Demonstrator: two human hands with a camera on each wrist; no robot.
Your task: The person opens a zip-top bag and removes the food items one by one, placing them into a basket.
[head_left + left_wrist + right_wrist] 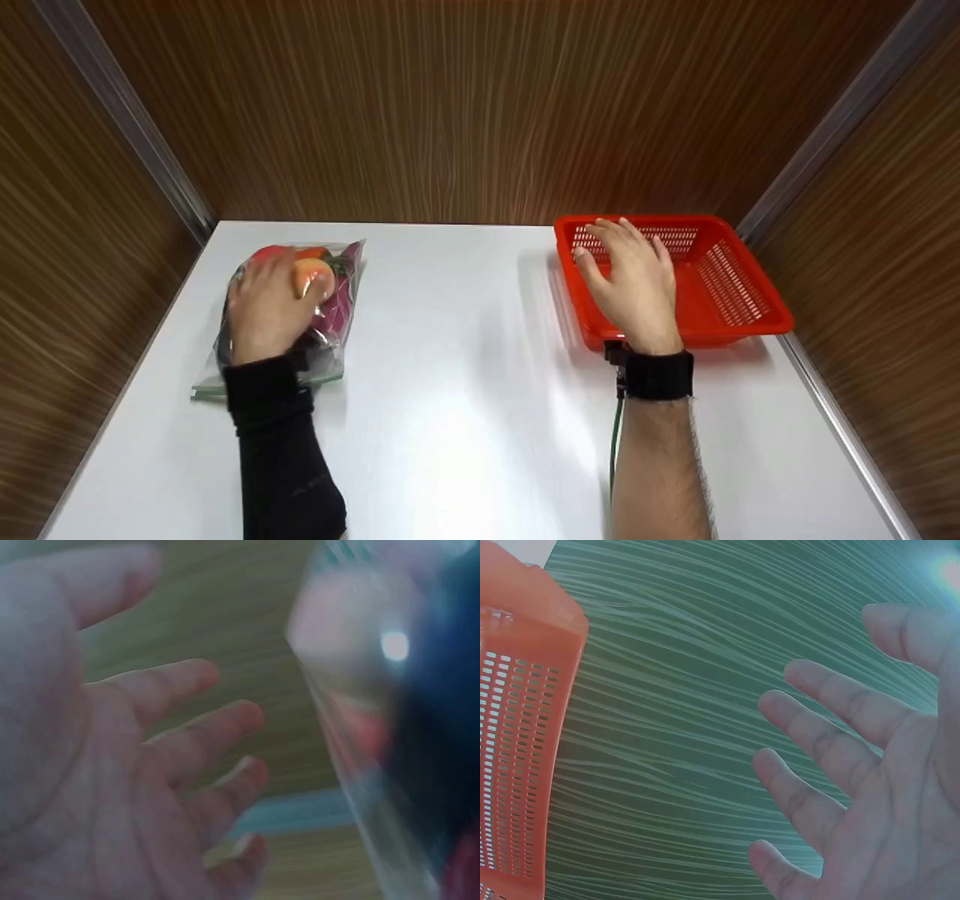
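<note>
— Two hands on the white table (465,390), then. What carries the most room?

— I see the red basket (739,289) first, sitting at the table's far right corner. My right hand (634,289) hovers over its near left part, fingers straight and spread, holding nothing; I judge it is steadying or about to take the rim.

— And the other side?

— A clear bag of fruit (330,300) lies near the far left edge. My left hand (266,307) lies on top of it, fingers relaxed in the wrist view, likely pinning it flat. A peach-coloured fruit (309,274) shows by the thumb.
</note>
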